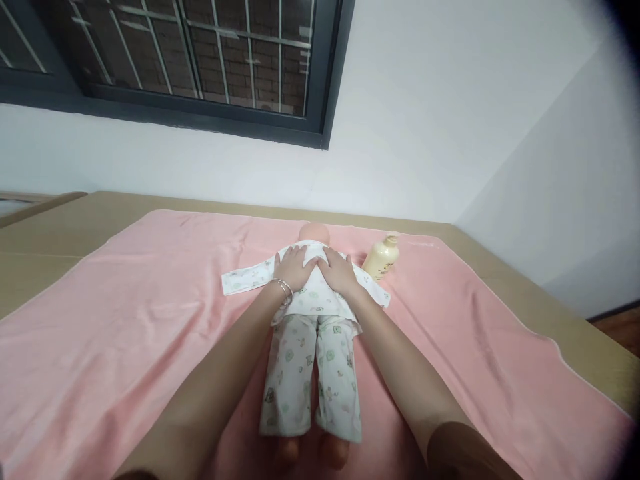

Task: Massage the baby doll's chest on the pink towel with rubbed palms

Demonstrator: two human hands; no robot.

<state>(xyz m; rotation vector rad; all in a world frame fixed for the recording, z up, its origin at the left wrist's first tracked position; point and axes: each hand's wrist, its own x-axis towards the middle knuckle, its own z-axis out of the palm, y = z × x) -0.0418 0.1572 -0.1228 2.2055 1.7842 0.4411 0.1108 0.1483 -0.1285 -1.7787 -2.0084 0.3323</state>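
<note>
Doll (316, 308) lies at full length on a pink cloth (165, 300) spread over the surface (75, 230), its bald head pointing to the far edge and its feet towards the near side, where the edge is out of view. No face shows, so it is probably lying on its front. The left hand (294, 268) and the right hand (340, 272) rest side by side on the upper part of its top (320, 292), palms down, fingers extended and loosely spread, the thumbs angled in and almost meeting at the middle. Both look flat and relaxed; neither has hold of anything. A bracelet (283, 291) circles the left wrist.

As for how far things have come, the doll is fully dressed: the top is on, its sleeves stretched out to either side, and the trousers (290, 380) are on, with the feet showing below the hems. The contact across the body is made; whether the hands are pressing, stroking or only resting cannot be told, nor how much of this work remains. The bottle (383, 257) beside the right sleeve, towards the far right corner of the surface, is untouched by either hand.
</note>
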